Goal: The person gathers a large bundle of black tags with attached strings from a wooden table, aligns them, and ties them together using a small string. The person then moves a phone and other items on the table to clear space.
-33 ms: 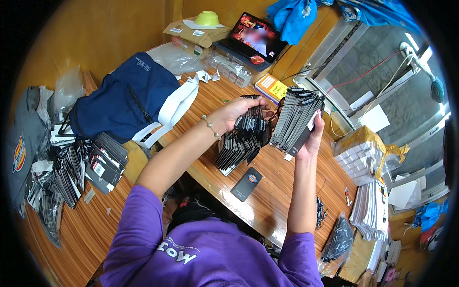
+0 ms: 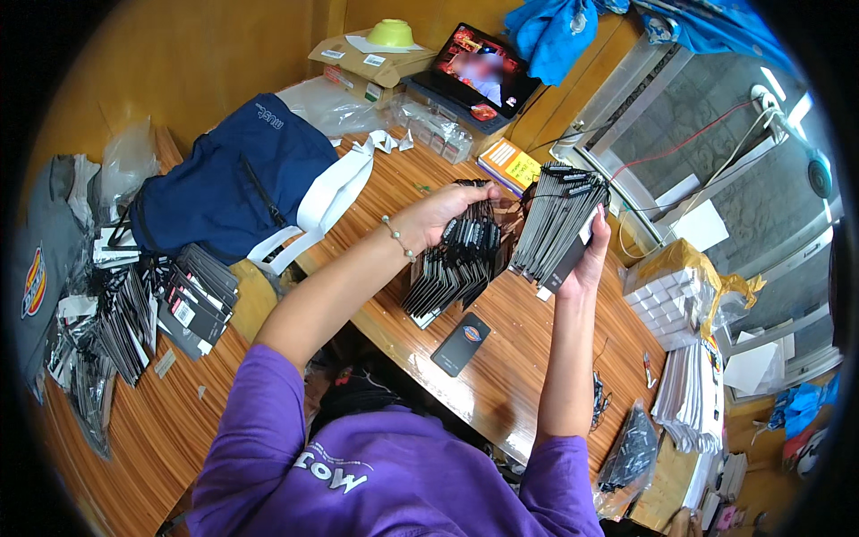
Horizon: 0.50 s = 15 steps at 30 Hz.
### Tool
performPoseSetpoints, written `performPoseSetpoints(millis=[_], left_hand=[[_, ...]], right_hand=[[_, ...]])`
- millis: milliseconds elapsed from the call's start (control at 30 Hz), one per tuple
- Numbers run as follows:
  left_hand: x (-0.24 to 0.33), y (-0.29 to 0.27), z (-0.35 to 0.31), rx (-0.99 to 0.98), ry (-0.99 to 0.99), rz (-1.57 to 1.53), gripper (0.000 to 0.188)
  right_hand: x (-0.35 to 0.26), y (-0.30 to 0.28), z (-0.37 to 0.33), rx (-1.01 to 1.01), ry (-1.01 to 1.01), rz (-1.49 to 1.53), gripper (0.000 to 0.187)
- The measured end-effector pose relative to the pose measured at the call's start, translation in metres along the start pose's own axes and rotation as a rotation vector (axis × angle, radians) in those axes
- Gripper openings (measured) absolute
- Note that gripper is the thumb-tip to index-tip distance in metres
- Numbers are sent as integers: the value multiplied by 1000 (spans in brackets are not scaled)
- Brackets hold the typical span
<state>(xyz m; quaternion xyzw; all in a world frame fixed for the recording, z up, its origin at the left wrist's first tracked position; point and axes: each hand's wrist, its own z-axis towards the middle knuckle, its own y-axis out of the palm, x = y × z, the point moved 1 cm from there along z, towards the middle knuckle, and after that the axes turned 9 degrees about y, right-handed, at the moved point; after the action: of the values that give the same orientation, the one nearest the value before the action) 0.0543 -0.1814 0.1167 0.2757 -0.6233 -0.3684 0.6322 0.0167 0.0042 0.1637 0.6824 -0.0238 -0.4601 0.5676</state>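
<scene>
My right hand (image 2: 586, 255) grips a thick fanned stack of dark hang tags (image 2: 548, 228) with black strings, raised over the table. My left hand (image 2: 452, 212) is closed at the top of a second bundle of black hang tags (image 2: 455, 268), its fingers at the strings. That bundle hangs down beside the first, its lower edges close to the tabletop; whether it rests there I cannot tell. A single black tag (image 2: 458, 345) with a coloured oval logo lies flat on the wooden table (image 2: 403, 353), just below the left bundle.
On the left are a navy bag (image 2: 237, 179) with a white strap and more tag bundles (image 2: 125, 322). Behind stand a screen (image 2: 479, 72), a cardboard box (image 2: 371, 67) with a yellow-green bowl, and notebooks (image 2: 512, 164). A wrapped block of small white boxes (image 2: 664, 295) and stacked white bags (image 2: 689, 398) sit right.
</scene>
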Motion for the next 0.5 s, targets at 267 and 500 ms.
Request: performPoseSetpoints(millis=[267, 500], left_hand=[[0, -1, 3, -141, 0, 51, 18], [-1, 2, 2, -287, 9, -80, 15]], right_hand=[[-16, -2, 8, 37, -17, -76, 29], [-24, -12, 8, 41, 19, -82, 29]])
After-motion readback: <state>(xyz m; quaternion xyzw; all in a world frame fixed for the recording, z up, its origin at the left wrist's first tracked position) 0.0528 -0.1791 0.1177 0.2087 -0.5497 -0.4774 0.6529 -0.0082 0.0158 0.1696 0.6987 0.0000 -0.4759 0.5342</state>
